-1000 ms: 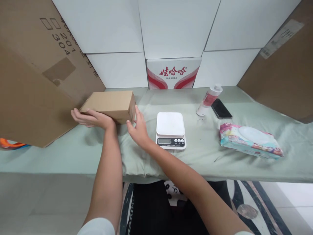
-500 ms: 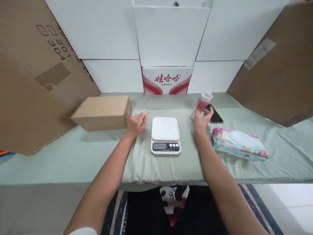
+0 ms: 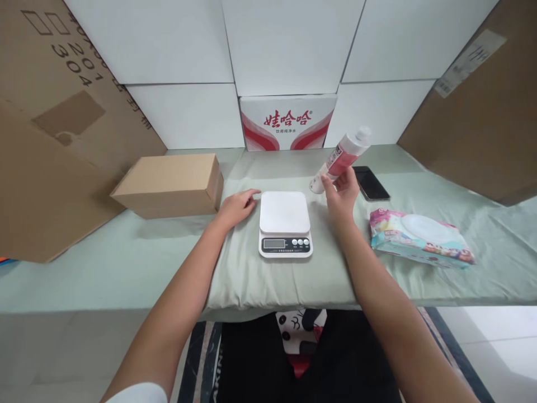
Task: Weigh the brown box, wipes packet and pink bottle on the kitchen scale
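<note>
Two hands over green cloth [image 3: 126,263]: right hand [image 3: 342,196] grips tube [image 3: 340,158], left hand [image 3: 235,207] spread

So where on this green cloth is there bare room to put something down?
Widest bare patch: the front left of the green cloth, below the cardboard box. Another strip lies in front of the scale, toward the table edge. The right is crowded: the right hand holding the tube, the phone and the wipes pack. The left hand rests between box and scale.

Bright, even light, soft shadows, edges bowed by wide-angle distortion.
</note>
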`<state>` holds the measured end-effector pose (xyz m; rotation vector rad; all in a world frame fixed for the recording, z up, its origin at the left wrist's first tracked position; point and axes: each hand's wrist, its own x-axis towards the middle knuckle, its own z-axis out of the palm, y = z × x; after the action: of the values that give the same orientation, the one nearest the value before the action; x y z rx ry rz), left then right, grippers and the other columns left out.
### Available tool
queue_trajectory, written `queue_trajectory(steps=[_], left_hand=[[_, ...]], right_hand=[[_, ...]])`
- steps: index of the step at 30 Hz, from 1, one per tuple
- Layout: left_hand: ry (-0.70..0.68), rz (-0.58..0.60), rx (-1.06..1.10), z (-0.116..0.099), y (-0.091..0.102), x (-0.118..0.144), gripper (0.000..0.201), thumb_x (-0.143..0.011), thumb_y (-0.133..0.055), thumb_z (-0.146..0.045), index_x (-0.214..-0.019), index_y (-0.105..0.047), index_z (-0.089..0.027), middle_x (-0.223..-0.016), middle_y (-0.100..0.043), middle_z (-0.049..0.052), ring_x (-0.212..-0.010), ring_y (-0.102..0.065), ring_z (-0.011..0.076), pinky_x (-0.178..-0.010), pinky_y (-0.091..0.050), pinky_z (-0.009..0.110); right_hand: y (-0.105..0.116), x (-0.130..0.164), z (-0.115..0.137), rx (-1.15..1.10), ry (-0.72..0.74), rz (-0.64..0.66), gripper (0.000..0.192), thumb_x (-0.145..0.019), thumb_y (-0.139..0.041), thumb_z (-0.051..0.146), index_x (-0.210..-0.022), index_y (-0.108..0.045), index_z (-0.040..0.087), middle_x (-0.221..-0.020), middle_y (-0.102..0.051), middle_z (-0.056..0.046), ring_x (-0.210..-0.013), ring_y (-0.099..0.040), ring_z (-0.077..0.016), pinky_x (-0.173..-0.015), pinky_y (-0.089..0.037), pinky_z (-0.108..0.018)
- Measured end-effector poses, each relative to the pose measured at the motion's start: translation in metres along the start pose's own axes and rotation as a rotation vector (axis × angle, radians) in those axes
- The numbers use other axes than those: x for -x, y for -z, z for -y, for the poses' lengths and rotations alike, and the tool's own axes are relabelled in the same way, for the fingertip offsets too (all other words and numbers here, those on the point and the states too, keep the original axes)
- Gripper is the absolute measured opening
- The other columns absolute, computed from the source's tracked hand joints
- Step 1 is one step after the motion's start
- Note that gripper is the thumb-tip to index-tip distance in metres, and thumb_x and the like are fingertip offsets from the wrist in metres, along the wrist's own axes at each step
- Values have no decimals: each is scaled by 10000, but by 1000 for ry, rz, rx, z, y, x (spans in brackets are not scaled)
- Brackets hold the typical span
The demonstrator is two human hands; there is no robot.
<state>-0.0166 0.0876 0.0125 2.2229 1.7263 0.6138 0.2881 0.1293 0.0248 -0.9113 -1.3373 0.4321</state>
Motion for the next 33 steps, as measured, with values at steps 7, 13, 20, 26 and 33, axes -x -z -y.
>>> queue_trajectory(steps=[7,13,20,26,33], left_hand=[[0,19,2,4,-4,-1,515,-977,-519,-332,-1486,-584,-293,-952,-731,23,-875,-662,207,-709,-403,300],[-3,25,-6,3,-4,-2,509,-980,-538,-343,-1483,-594,-298,-955,-728,23,-874,-656,204,-713,-399,299],[-3,27,4,3,-4,-2,508,-973,-553,-359,-1475,-602,-301,-964,-729,21,-875,-660,208,-709,-394,304],[4,30,6,2,-3,-2,523,-977,-541,-371,-1492,-586,-295,-964,-732,27,-862,-659,205,-708,-401,302],[-16,24,26,6,-4,-2,540,-968,-536,-376,-1499,-572,-284,-934,-716,16,-841,-642,197,-692,-376,301]], right_hand=[[-29,33,39,-225,-34,326,536,-850,-804,589,-1209,-643,225,-1171,-735,-97,-1076,-717,-242,-996,-597,-416],[-38,44,38,-249,-84,454,611,-838,-826,587,-1278,-647,203,-1210,-734,-99,-1096,-718,-240,-1010,-588,-404],[-36,45,37,-249,-89,509,629,-857,-812,586,-1332,-634,214,-1264,-725,-99,-1141,-710,-246,-1033,-585,-407],[-36,42,41,-287,-101,572,595,-871,-811,540,-1341,-634,222,-1268,-727,-97,-1163,-710,-254,-1049,-576,-419],[-26,31,35,-183,-85,485,821,-852,-809,567,-1554,-462,322,-1442,-654,-98,-1309,-644,-284,-1036,-561,-461]])
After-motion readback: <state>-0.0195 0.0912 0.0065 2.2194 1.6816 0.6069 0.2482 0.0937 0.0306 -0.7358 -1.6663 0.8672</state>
